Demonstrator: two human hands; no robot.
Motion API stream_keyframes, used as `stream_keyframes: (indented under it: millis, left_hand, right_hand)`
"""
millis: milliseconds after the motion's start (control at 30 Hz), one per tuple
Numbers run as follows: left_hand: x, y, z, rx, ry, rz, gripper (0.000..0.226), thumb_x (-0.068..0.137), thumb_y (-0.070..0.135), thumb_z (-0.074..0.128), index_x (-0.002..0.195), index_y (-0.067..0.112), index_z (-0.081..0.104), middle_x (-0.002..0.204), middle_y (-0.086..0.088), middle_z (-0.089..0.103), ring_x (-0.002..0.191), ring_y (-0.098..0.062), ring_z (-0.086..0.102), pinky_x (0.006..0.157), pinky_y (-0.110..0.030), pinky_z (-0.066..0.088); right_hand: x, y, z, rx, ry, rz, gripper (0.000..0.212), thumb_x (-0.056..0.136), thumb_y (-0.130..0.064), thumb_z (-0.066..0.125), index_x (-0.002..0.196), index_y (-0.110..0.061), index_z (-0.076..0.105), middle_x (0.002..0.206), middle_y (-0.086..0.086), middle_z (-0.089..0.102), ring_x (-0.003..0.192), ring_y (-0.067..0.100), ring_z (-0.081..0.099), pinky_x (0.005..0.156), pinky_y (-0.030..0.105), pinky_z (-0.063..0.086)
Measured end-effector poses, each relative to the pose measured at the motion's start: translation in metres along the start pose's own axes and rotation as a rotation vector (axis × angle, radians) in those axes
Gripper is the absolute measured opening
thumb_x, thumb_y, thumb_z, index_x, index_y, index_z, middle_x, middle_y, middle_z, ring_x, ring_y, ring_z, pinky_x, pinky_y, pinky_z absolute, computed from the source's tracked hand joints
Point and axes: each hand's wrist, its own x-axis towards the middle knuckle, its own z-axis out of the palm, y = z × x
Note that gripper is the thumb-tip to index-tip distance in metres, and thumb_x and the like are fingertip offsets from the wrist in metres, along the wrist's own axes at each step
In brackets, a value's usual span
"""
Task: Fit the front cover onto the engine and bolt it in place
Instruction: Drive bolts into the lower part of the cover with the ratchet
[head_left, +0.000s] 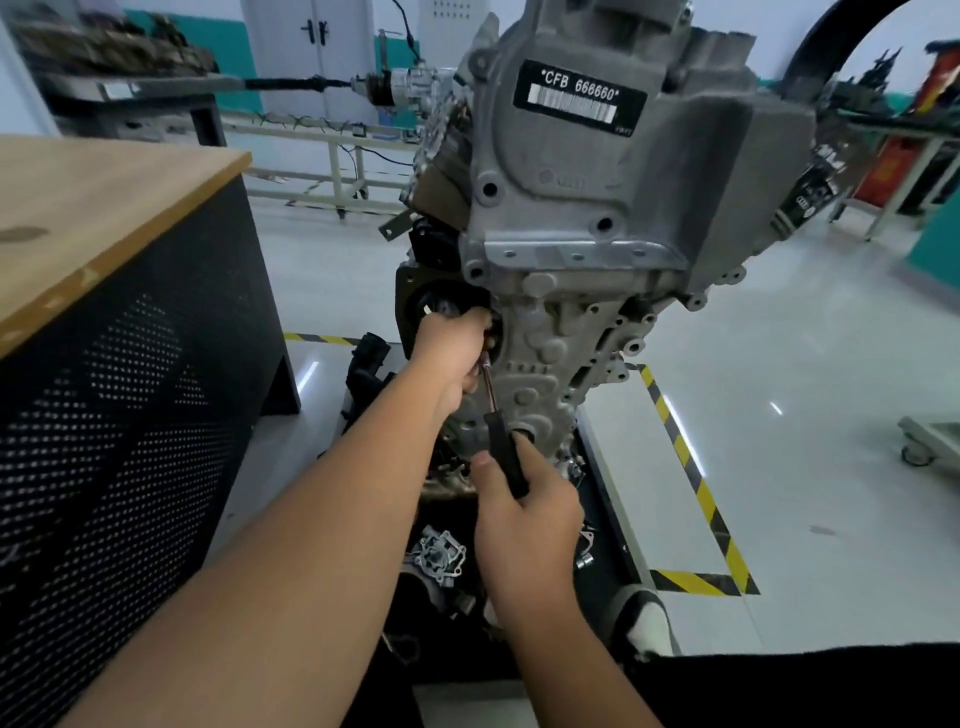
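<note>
Head view: engine upright on a stand, grey ribbed front cover seated against its face below a label reading "CFB 666660". Left hand pressed to the cover's left edge, fingers curled at the head of a ratchet wrench. Right hand clamped round the wrench's black handle, lower down. Wood-topped bench to the left. Loose water pump lying at the base, under the forearms.

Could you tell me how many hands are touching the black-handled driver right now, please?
2. The right hand grips the driver by its black handle, low in front of the engine. The left hand holds its shaft tip against the front cover's left edge; the bolt itself is hidden.
</note>
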Motion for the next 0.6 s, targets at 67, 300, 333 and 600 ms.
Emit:
stream_keyframes:
  millis: [67,300,333,600]
  left_hand:
    - [-0.001,-0.002,0.002,-0.066,0.035,-0.031,0.01,0.086,0.021,0.06,0.082,0.012,0.061,0.059,-0.002,0.056,0.027,-0.01,0.03,0.037,-0.015,0.02]
    - [-0.002,-0.021,0.009,-0.129,0.091,0.08,0.022,0.089,0.021,0.07,0.074,0.014,0.056,0.054,0.001,0.049,0.041,-0.016,0.04,0.04,-0.021,0.027]
    - [-0.001,-0.023,0.007,-0.125,0.078,0.089,0.025,0.091,0.023,0.07,0.072,0.014,0.058,0.049,0.005,0.049,0.038,-0.014,0.041,0.039,-0.021,0.028]
    - [0.006,-0.025,0.008,-0.101,0.155,0.104,0.051,0.087,0.028,0.079,0.053,0.017,0.043,0.036,0.011,0.038,0.029,-0.012,0.029,0.037,-0.019,0.026]
  right_hand:
    - [0.007,0.004,-0.009,0.04,-0.051,0.019,0.014,0.096,-0.024,0.067,0.106,-0.027,0.076,0.071,-0.018,0.071,0.061,0.0,0.063,0.056,0.012,0.046]
    - [0.018,0.006,-0.022,0.058,-0.088,-0.056,0.022,0.099,-0.024,0.063,0.086,-0.041,0.07,0.063,-0.004,0.064,0.054,0.007,0.054,0.052,0.021,0.044]
    - [0.019,0.005,-0.022,0.065,-0.088,-0.053,0.022,0.098,-0.024,0.063,0.085,-0.04,0.069,0.059,-0.001,0.06,0.051,0.008,0.049,0.049,0.023,0.041]
    - [0.036,0.003,-0.027,-0.064,-0.079,-0.116,0.018,0.096,-0.022,0.065,0.078,-0.022,0.065,0.048,-0.012,0.046,0.042,0.005,0.038,0.04,0.014,0.03]
